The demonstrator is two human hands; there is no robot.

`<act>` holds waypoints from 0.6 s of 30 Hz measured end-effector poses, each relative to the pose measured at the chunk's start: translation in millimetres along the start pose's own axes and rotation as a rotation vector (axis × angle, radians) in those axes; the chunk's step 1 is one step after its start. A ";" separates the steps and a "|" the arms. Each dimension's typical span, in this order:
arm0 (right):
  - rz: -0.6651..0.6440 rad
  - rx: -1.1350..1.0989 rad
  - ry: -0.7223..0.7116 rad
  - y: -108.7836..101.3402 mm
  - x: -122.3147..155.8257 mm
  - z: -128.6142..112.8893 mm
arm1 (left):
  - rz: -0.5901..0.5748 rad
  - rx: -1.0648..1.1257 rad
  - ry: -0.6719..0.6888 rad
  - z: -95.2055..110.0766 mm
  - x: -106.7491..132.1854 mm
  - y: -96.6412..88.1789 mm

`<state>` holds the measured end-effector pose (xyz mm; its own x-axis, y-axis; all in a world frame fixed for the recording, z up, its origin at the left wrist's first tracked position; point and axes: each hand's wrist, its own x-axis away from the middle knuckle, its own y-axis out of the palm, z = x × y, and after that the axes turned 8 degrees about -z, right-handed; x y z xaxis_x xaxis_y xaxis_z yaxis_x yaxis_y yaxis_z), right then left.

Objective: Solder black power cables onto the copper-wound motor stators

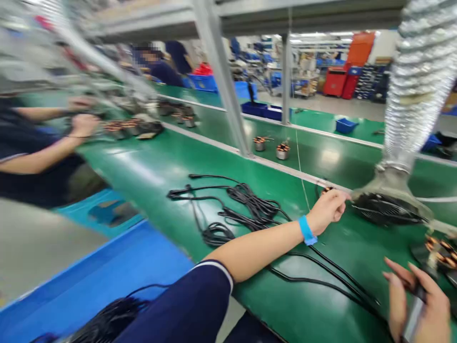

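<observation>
My left hand point(329, 209), with a blue band point(307, 230) at the wrist, reaches over the bench beside the fume hood. Its fingers are curled together; what they hold, if anything, is hidden. Just behind it, partly covered, sits a copper-wound motor stator point(326, 190). At the lower right, my right hand point(423, 302) has a slim grey-and-black tool point(414, 312) lying in its grip, thumb and fingertips apart; its exact kind is unclear. Close to that hand are more copper-wound stators point(442, 252). Black power cables point(253, 205) lie coiled left of my forearm, their ends running toward my right hand.
A silver duct point(417, 90) ends in a hood point(387, 207) low over the green bench point(160, 162). A metal post point(224, 81) stands at the divider. Two stators sit beyond it. A blue bin point(143, 267) holds cables. At left, a co-worker's hands point(84, 126) are at work.
</observation>
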<state>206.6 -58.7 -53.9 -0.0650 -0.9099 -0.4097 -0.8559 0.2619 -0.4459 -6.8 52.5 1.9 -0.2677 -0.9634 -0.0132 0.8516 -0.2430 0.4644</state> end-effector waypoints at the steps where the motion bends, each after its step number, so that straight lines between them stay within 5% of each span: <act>1: 0.019 0.018 0.031 -0.3 4.6 0.7 | -0.071 0.085 -0.061 -6.2 8.7 9.4; 5: 0.043 -0.051 -0.062 11.5 7.0 -13.3 | -0.291 0.014 -0.232 -26.1 35.8 30.3; 11: 0.092 -0.020 -0.196 23.0 1.8 -34.3 | -0.551 -0.349 -0.332 -29.8 46.0 30.2; 14: 0.137 0.091 -0.164 12.1 0.2 -30.3 | -0.653 -0.771 -0.246 -24.5 43.5 26.4; 18: 0.174 0.225 0.086 -15.8 -17.3 -18.3 | -0.761 -1.356 -0.262 -23.0 37.2 19.8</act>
<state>211.8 -53.0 -25.2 -0.2521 -0.8664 -0.4310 -0.6934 0.4724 -0.5441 10.4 9.2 -9.8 -0.7493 -0.5624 0.3496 0.2016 -0.6966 -0.6886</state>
